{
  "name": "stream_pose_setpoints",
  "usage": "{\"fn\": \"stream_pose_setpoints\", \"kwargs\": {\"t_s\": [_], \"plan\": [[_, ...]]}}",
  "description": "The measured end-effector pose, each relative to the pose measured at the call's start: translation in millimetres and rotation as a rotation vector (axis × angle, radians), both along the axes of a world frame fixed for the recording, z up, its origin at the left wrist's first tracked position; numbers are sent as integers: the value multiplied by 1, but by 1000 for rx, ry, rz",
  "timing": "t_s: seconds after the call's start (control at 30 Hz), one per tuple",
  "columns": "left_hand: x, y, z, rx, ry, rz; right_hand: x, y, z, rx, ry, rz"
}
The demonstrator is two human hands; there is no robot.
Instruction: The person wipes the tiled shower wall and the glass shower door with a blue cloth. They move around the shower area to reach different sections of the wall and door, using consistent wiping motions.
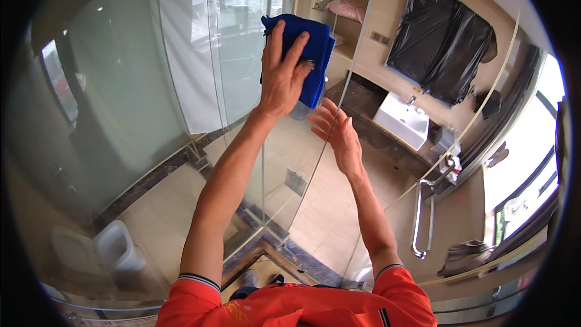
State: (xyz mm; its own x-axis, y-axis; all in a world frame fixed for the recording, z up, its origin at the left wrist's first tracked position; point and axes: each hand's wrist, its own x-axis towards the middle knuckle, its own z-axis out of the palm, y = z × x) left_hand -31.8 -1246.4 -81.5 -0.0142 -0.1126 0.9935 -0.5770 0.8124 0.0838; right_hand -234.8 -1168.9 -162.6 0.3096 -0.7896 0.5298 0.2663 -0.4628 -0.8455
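Observation:
My left hand (282,70) holds a folded blue cloth (313,47) flat against a clear glass panel (281,159), its fingers spread over the cloth. Just below and to the right of the cloth is my right hand (342,138), empty and with its fingers apart. Those fingers cross the line of the panel's upright edge (317,159) and seem to lie behind the glass; whether they touch it I cannot tell. Low on the panel sits a square metal fitting (296,181).
A chrome door handle (420,222) stands out at right on another glass pane. Beyond are a white washbasin (401,120) on a dark stone counter and a mirror-like panel covered in black plastic (435,41). At lower left stands a white bin (118,247). Dark stone kerbs (308,259) edge the floor.

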Motion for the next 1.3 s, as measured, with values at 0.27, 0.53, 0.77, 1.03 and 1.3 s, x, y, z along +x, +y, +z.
{"fn": "stream_pose_setpoints", "kwargs": {"t_s": [0.27, 0.53, 0.77, 1.03, 1.3], "plan": [[-17, -15, -112, 70, 99, 48, -25, 8, 132, -780, 365, -882], [-37, 21, -225, 240, 135, 0, 47, -2, 299, -1573, 1054, -1334], [-26, 16, -24, 5, -3, -11, 50, -19, 361, -1537, 895, -1236], [-42, -13, 213, -255, 200, 129, 43, -24, 379, -1376, 516, -891], [-51, -11, 170, -84, 478, 188, 69, -45, 339, -1536, 1002, -1244]]}}
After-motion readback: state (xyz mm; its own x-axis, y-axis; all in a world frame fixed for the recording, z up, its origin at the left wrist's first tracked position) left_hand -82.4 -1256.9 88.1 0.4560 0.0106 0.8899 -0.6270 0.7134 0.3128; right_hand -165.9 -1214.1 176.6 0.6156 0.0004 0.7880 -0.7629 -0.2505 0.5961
